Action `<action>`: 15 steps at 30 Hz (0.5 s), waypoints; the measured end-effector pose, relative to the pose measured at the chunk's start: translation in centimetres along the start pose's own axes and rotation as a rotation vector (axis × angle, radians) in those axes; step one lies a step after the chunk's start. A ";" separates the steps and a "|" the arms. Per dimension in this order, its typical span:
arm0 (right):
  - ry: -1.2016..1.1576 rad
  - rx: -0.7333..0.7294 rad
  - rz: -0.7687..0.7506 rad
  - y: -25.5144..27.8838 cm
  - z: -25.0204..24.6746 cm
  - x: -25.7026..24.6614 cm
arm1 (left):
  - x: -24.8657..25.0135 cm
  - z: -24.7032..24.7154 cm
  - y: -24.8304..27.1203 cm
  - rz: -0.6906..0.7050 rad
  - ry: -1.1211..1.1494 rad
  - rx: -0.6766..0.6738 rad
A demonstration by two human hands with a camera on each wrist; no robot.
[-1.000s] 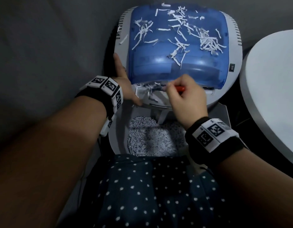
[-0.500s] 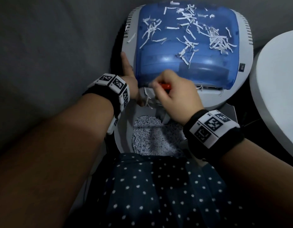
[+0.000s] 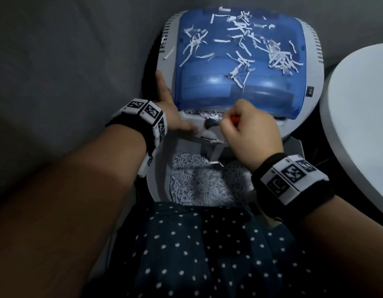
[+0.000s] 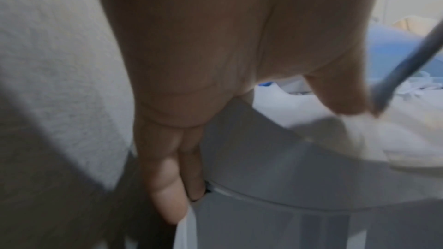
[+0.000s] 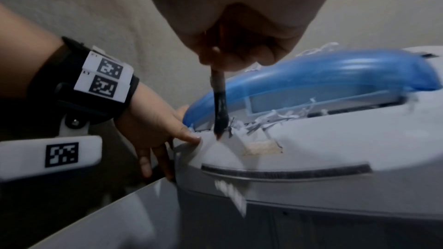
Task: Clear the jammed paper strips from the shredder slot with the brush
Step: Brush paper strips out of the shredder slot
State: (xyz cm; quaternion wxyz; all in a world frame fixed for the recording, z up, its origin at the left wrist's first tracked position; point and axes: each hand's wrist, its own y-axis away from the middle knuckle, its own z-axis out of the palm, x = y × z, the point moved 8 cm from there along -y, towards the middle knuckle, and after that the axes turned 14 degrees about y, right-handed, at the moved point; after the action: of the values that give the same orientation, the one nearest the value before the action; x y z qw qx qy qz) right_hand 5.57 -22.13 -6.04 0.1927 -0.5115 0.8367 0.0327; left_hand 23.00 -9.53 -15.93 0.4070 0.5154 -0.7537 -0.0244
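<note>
Both hands are at the shredder (image 3: 302, 117) as I look down from the head view: my right hand (image 3: 248, 132) has its fingers curled round the orange-handled brush (image 3: 214, 123), whose dark bristles sit at the slot where white paper strips (image 3: 209, 115) bunch under the blue cover (image 3: 240, 67). My left hand (image 3: 173, 117) lies against the left side of the grey housing, index finger straight along the edge and thumb out toward the slot, holding nothing. More loose strips lie scattered over the blue cover, a heap of shreds fills the bin (image 3: 158, 179) below, and a white round surface (image 3: 358, 117) stands to the right. From the left wrist view I see relaxed, nearly straight fingers (image 4: 167, 186) resting down the side of the housing, with the thumb just beside a blurred grey shaft I cannot identify. From the right wrist view the brush (image 5: 219, 105) points down from my gripping hand (image 5: 239, 16), its tip touching the housing at the slot's left end among the paper strips (image 5: 271, 118), near the left thumb.
</note>
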 end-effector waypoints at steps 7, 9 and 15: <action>-0.031 -0.093 0.060 -0.4 1.3 2.4 | 0.0 0.1 -0.4 0.037 0.047 0.000; 0.036 -0.062 0.106 -0.5 0.6 3.2 | 0.0 0.1 -0.4 0.034 0.054 0.002; -0.044 0.160 0.339 1.6 -4.8 6.0 | -0.5 0.0 -0.6 0.023 0.077 0.009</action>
State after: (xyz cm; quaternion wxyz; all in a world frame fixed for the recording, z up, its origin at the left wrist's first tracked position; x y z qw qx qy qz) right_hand 0.44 -27.62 -3.96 0.2428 -0.3453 0.9065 0.0094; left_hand 23.55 -9.46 -16.50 0.4337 0.5089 -0.7436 0.0034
